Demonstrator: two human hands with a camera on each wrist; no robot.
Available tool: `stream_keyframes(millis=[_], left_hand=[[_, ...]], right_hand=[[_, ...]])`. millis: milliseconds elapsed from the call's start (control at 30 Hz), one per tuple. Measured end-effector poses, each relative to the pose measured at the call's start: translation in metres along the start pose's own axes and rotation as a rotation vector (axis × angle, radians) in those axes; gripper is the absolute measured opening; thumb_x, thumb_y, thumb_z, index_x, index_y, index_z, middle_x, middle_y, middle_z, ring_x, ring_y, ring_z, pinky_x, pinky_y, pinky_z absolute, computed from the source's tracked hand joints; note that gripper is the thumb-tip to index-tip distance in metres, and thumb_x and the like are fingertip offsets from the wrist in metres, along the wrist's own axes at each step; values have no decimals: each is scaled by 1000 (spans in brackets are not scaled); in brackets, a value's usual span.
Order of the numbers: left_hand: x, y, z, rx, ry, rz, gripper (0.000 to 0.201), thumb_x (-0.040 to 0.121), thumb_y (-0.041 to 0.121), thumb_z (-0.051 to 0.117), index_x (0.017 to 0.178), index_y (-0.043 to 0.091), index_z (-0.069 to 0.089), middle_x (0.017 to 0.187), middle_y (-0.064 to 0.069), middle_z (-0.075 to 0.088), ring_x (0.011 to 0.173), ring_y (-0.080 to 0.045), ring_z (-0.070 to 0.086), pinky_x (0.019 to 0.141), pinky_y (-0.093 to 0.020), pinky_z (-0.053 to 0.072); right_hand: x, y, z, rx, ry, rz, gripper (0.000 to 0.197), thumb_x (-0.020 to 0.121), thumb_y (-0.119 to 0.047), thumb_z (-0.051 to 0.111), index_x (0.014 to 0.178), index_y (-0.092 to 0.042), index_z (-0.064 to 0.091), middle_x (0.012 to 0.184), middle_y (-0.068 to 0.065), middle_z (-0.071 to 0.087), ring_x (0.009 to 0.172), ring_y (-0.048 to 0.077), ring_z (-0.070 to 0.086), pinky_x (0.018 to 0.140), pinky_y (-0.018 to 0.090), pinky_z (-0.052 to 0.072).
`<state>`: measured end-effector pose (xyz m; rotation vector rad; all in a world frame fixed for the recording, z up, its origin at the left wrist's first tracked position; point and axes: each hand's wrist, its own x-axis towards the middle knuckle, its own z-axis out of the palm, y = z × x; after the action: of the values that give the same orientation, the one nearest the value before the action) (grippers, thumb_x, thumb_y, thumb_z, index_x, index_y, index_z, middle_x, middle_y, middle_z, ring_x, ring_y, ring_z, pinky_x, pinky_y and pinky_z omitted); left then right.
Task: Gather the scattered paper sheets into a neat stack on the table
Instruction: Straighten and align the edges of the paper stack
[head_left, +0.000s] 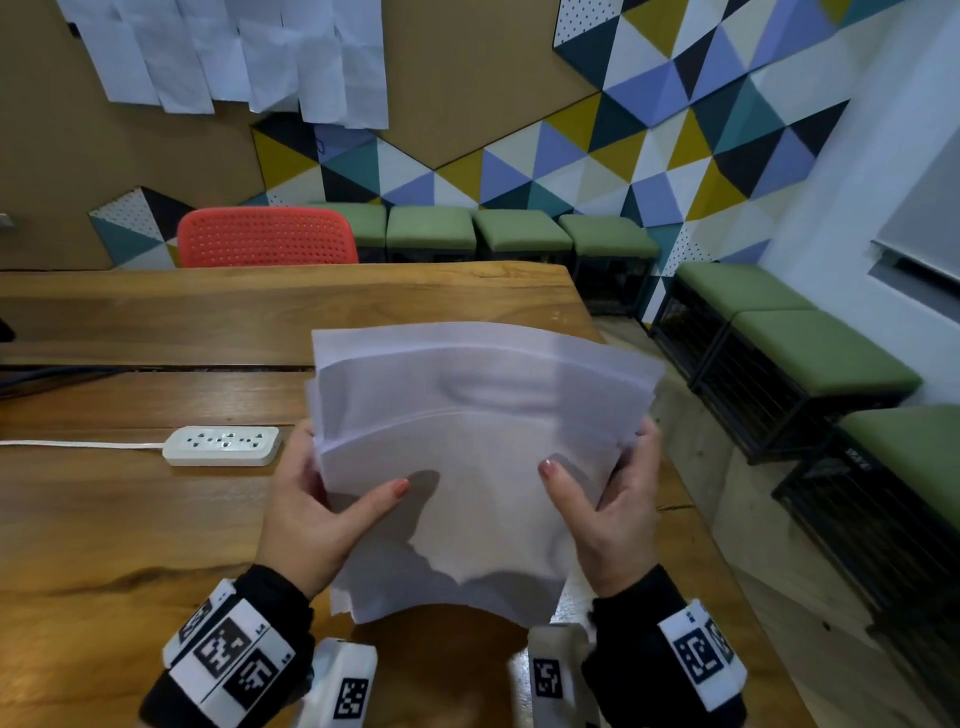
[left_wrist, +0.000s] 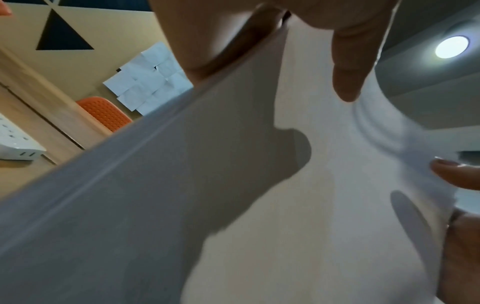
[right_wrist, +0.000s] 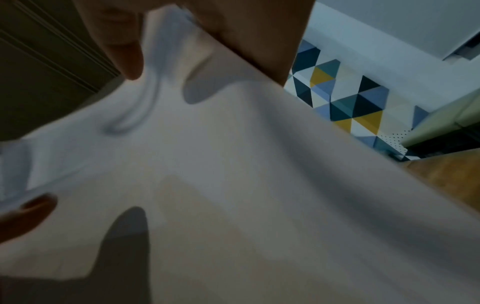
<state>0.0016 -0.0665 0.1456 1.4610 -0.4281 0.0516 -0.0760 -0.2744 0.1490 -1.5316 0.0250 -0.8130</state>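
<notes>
Both hands hold the paper sheets (head_left: 478, 457) above the tabletop (head_left: 130, 519): left hand (head_left: 311, 509) at 9 o'clock, right hand (head_left: 613, 509) at 3 o'clock, thumbs on top, fingers pinching the edges (sheets bowed upward). Power strip (head_left: 222, 445) lies left.

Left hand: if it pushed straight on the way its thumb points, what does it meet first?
The left hand already grips the paper stack; its thumb aims right across the top sheet, so it would likely meet the right hand thumb first. Depth is unclear.
</notes>
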Motion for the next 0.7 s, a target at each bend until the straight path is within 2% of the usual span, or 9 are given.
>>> stream_keyframes(millis=[67,167,267,333,400,467,567,633,700], left_hand=[[1,3,-1,-15,5,19,94,34,63,81,114,31,43,93,10,72,88,-8,68,70,-27,59],[3,9,0,12,27,122,95,44,50,83,123,46,31,93,2,71,88,-10,67,74,-27,58],[4,13,4,149,72,275,99,57,34,75,136,46,16,112,-13,60,96,-13,64,82,-32,56],[5,16,5,253,91,355,104,62,42,75,139,51,7,128,-19,48,106,-19,59,85,-35,55],[6,17,4,366,106,422,101,66,49,71,141,52,4,139,-12,39,121,-29,48,91,-50,50],[7,16,4,496,107,524,94,68,40,68,143,47,12,140,-6,33,132,-19,35,104,-46,40],[6,17,6,622,81,562,70,71,36,64,136,25,42,135,-13,34,127,6,27,103,-12,32],[5,16,6,653,73,519,54,72,36,64,122,16,55,132,-15,40,125,2,33,98,-8,33],[1,13,4,616,73,486,52,72,32,64,118,12,54,125,-17,48,122,-19,44,100,-16,35]], right_hand=[[4,-9,-1,-58,55,-97,93,68,-11,69,142,-19,13,111,-1,54,101,7,60,81,17,51],[11,-24,1,-202,72,-240,105,66,-25,68,143,-38,-3,122,9,43,110,18,54,88,28,52],[16,-28,4,-427,62,-386,92,67,-24,66,143,-16,14,129,-5,33,117,-12,33,90,1,36],[15,-31,6,-541,46,-395,72,68,-24,64,133,-11,36,121,11,38,112,-14,32,87,-3,33],[12,-30,6,-583,35,-366,55,69,-25,62,122,-13,50,118,18,43,112,-13,33,90,0,32],[8,-26,4,-607,14,-334,43,70,-26,62,111,-12,60,118,13,45,110,-10,37,92,2,32],[4,-24,1,-619,8,-312,37,70,-25,62,106,-16,63,118,5,43,107,2,44,94,5,32],[2,-22,1,-621,20,-293,37,70,-26,62,107,-20,63,120,5,41,107,1,43,95,6,31],[-2,-20,0,-621,11,-269,37,70,-27,61,107,-21,64,120,7,42,107,0,42,93,4,31]])
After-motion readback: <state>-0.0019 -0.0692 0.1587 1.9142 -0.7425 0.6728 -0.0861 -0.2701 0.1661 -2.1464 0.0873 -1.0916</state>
